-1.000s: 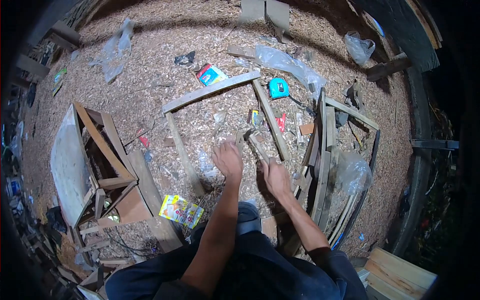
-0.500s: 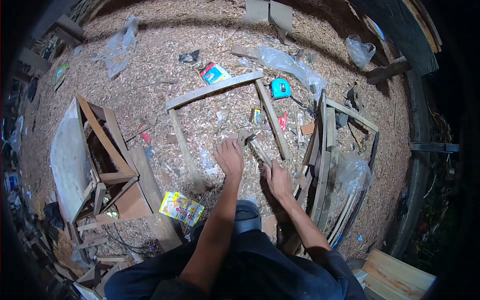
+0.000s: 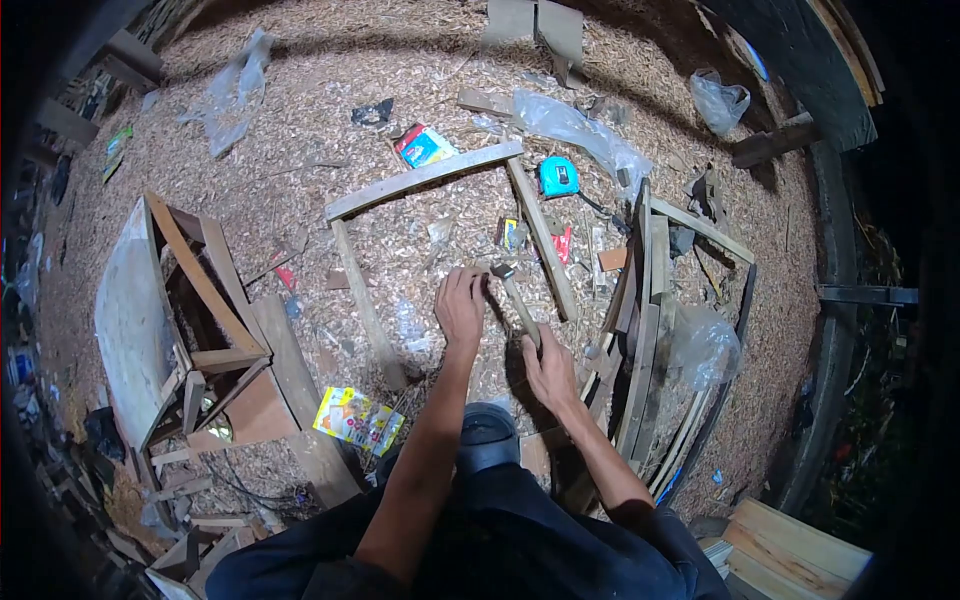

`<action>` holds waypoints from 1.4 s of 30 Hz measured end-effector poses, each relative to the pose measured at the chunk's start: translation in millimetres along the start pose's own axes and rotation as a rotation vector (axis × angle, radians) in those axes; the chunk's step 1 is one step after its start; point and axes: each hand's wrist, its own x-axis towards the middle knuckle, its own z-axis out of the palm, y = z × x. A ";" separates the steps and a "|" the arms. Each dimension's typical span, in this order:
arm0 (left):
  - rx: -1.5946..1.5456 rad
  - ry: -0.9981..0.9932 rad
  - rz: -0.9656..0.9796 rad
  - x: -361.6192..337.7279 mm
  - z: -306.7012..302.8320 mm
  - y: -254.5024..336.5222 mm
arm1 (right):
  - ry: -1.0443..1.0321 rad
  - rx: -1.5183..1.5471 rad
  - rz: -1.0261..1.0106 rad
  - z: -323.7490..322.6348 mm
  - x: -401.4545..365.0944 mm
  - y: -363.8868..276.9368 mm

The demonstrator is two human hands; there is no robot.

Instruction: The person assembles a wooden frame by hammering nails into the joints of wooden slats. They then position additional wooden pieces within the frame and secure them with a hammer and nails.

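Note:
Near the middle of the view, my right hand (image 3: 550,372) is wrapped round the wooden handle of a hammer (image 3: 519,302), whose dark head is just right of my left fingertips. My left hand (image 3: 461,306) has its fingers bent down over a small piece of wood; what they hold is hidden. Beyond and around both hands stands a three-sided wooden frame (image 3: 425,178), open toward me. Inside it lie a small yellow and blue box (image 3: 508,233) and a red wrapper (image 3: 562,245). A turquoise tape measure (image 3: 558,177) rests outside its far right corner.
A wooden structure (image 3: 205,275) with a pale panel stands at the left. Curved wooden pieces (image 3: 645,330) are stacked at the right, beside a clear plastic bag (image 3: 706,347). A yellow packet (image 3: 358,419) lies by my left forearm. Wood shavings cover the ground.
The hammer head has risen slightly and swung a little away from me. My left hand has shifted slightly, and the small wood piece under it shows less.

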 end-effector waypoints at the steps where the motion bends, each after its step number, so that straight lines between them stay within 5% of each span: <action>1: 0.014 -0.013 -0.016 1.0 -0.7 0.3 | -0.004 0.000 -0.001 0.8 0.1 -0.7; 10: 0.015 -0.003 0.036 3.2 1.1 -4.6 | -0.116 -0.172 0.064 -1.3 12.1 -3.5; 14: 0.014 -0.053 -0.005 2.5 0.3 -2.9 | 0.041 0.029 -0.030 -5.3 6.4 -14.7; 17: -0.005 -0.009 0.041 3.4 2.6 -4.8 | -0.065 -0.236 0.005 13.0 13.6 20.1; 24: -0.039 -0.026 0.061 2.9 -0.8 -2.6 | 0.035 -0.103 0.005 2.9 8.8 -0.3; 25: -0.045 -0.008 0.056 3.1 0.3 -2.1 | -0.056 -0.313 -0.016 6.5 17.4 6.5; 30: 0.044 -0.021 0.058 1.9 3.1 -8.5 | -0.040 -0.189 0.015 -12.6 17.4 -13.8; 32: -0.045 -0.052 0.025 1.0 1.0 -4.7 | 0.120 0.010 -0.032 -4.6 8.2 -13.9; 38: 0.027 -0.038 0.059 0.8 5.0 -10.9 | -0.126 -0.259 0.058 -12.3 18.4 -15.4; 40: 0.010 -0.021 0.058 1.0 3.2 -7.3 | 0.092 0.043 -0.017 -9.0 9.3 -16.7; 42: -0.061 -0.036 0.036 3.2 0.4 -2.6 | 0.122 -0.019 -0.001 -0.2 10.4 -6.2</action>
